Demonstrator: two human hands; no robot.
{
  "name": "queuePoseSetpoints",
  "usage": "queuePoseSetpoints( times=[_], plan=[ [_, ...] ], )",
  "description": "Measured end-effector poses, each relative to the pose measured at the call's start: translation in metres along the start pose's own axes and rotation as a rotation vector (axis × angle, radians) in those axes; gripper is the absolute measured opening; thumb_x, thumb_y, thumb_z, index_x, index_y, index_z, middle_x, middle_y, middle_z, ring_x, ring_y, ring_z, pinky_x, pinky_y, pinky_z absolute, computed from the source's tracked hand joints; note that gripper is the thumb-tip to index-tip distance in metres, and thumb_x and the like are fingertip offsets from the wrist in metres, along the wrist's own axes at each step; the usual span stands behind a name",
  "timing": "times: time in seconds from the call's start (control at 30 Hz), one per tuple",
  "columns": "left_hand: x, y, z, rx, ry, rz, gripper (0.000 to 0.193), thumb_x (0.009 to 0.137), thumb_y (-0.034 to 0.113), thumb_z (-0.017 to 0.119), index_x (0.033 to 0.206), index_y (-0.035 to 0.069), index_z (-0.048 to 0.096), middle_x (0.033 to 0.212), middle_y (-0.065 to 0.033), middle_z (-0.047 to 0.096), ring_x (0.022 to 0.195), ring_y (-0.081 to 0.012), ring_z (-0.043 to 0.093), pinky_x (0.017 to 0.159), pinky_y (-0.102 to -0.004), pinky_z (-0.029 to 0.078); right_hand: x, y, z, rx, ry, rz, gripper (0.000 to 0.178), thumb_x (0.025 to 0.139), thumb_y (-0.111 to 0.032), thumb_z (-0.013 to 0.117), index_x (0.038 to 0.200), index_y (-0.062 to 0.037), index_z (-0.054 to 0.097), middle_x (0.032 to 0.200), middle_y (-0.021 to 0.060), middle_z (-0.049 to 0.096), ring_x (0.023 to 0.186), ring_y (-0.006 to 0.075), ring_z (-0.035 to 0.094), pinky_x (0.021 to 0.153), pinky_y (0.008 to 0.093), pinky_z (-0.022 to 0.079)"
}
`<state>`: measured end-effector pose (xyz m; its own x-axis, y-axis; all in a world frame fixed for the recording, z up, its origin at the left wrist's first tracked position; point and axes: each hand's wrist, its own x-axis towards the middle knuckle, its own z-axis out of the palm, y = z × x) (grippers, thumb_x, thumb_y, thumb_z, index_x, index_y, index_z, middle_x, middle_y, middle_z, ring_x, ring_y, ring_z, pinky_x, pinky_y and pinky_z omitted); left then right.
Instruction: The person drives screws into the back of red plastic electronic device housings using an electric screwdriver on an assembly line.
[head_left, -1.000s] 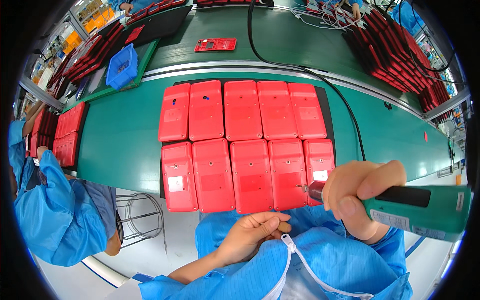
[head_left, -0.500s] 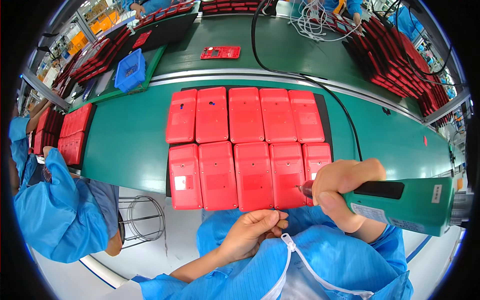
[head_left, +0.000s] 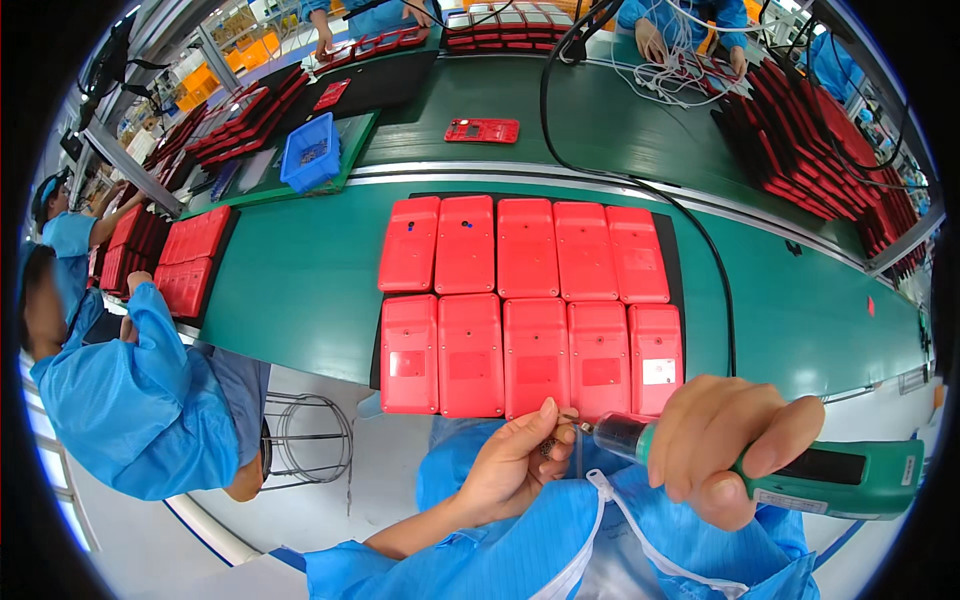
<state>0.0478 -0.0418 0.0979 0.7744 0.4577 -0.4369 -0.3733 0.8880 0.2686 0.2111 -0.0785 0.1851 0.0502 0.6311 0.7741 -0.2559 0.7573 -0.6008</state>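
My right hand grips a green electric screwdriver lying sideways, its tip pointing left. That tip meets the fingertips of my left hand, below the near edge of the red covers. Small dark screws lie in the curled fingers of my left hand, thumb and forefinger pinched near the bit. In front of both hands, red plastic device covers lie in two rows on a black board. Holes show in their corners; two far-left covers carry blue marks.
A blue bin of small parts stands far left. Beyond the metal rail lies a single red frame. Stacked red parts stand at far right. A black cable crosses the green table. A co-worker sits at left.
My right hand has drawn the screwdriver off the near-row covers, down to my left hand. The left hand has turned, showing the screws. The whole view has shifted, so the covers appear farther right.
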Motion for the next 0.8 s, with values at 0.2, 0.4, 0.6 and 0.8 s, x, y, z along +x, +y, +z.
queuePoseSetpoints(
  times=[0.2,0.4,0.6,0.8],
  plan=[
    [0.002,0.0,-0.004,0.037,-0.019,-0.014,0.029,0.089,0.032,0.045,0.09,0.006,0.055,0.068,-0.0006,0.052,0.056,-0.0082,0.04,0.047,-0.0192,0.031,-0.001,-0.001,0.001,-0.005,0.018,0.052,0.035,0.067,0.01,0.061,0.089,-0.0069,0.038,0.052,0.0055,0.048,0.04,0.0182,0.047,0.044,0.035,0.047],
    [0.001,-0.001,0.001,0.169,0.035,0.021,0.031,0.088,0.032,0.046,0.078,0.005,0.057,0.059,-0.0011,0.049,0.053,-0.0086,0.04,0.047,-0.0193,0.032,0.001,-0.003,0.0,0.034,-0.014,0.06,0.035,0.067,0.011,0.06,0.089,-0.0068,0.038,0.053,0.0059,0.049,0.041,0.0182,0.048,0.043,0.035,0.047],
    [-0.002,0.001,-0.001,0.183,0.021,-0.057,0.034,0.088,0.036,0.046,0.077,0.005,0.057,0.062,0.0004,0.049,0.056,-0.0064,0.042,0.048,-0.0177,0.033,0.008,-0.004,0.0,0.092,-0.104,0.107,0.033,0.066,0.012,0.061,0.086,-0.006,0.041,0.052,0.0058,0.049,0.039,0.0187,0.048,0.042,0.0346,0.047],
    [-0.003,-0.002,0.0,0.178,-0.04,-0.017,0.035,0.088,0.035,0.046,0.081,0.003,0.058,0.063,-0.0001,0.049,0.057,-0.0066,0.042,0.049,-0.0178,0.034,0.003,0.0,0.004,0.066,-0.026,0.079,0.032,0.068,0.01,0.06,0.088,-0.0062,0.04,0.05,0.0048,0.048,0.039,0.0172,0.048,0.04,0.033,0.046]
  ],
)
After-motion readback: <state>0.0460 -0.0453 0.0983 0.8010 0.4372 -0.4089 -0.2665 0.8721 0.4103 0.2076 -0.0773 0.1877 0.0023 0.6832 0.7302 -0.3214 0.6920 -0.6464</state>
